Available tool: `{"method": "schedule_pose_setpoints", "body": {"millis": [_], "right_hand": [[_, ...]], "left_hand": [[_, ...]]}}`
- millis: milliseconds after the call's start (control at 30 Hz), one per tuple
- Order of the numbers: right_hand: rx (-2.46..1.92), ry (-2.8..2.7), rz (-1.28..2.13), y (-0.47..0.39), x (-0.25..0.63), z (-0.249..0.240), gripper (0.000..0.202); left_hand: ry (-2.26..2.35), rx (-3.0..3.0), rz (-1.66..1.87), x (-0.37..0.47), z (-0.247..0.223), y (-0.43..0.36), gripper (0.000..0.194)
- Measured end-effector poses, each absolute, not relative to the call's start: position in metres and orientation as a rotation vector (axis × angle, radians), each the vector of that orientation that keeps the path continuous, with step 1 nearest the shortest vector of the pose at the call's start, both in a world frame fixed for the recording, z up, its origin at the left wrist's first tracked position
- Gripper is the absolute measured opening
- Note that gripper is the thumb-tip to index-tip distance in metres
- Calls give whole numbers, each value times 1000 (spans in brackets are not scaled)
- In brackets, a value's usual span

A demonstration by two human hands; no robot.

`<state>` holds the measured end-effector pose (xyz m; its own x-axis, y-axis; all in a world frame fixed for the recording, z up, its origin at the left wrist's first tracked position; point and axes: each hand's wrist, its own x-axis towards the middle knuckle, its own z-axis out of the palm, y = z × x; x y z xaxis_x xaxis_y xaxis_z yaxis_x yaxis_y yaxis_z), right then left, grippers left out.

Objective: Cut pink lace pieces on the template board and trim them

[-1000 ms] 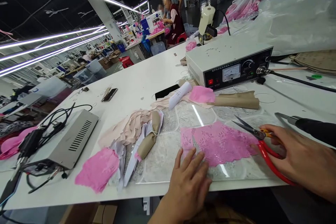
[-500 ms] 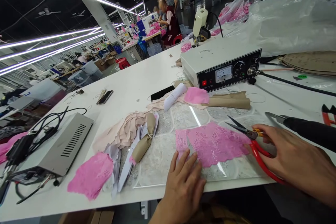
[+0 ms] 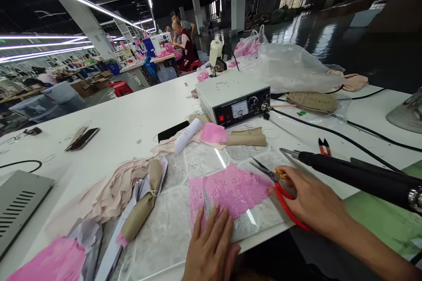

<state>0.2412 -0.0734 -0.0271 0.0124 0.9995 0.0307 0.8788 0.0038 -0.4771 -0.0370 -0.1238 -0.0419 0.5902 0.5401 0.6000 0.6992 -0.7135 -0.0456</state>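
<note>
A piece of pink lace fabric lies flat on a glossy marble-patterned board. A narrow pink lace strip sits at its left, with a slit of bare board between the two. My left hand is palm down with its fingers stretched, fingertips touching the strip's lower part and the lace edge. My right hand grips red-handled scissors at the right end of the lace; their blades are parted and point up and left over it. The right fingertips touch the lace's right corner.
A black handheld blade tool lies right of my right hand. Behind stands a control box with a dial. Beige fabric layers, a tied khaki roll and pink fabric lie left. Red-handled snips rest farther right. Co-workers sit far back.
The view has turned to the right, so things appear farther left. The gap between the narrow strip and the larger lace looks longer. My right hand still holds the scissors.
</note>
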Motion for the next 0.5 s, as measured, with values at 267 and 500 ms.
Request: {"method": "schedule_pose_setpoints", "body": {"millis": [267,500], "right_hand": [[-1949,-1963,472,-69,236,-23,33],[-1837,-1650,761,-70,241,-29,36]], "left_hand": [[-978,-2566,-780,-37,-42,-120,27],[-967,-2560,-792,-38,-43,-118,25]]}}
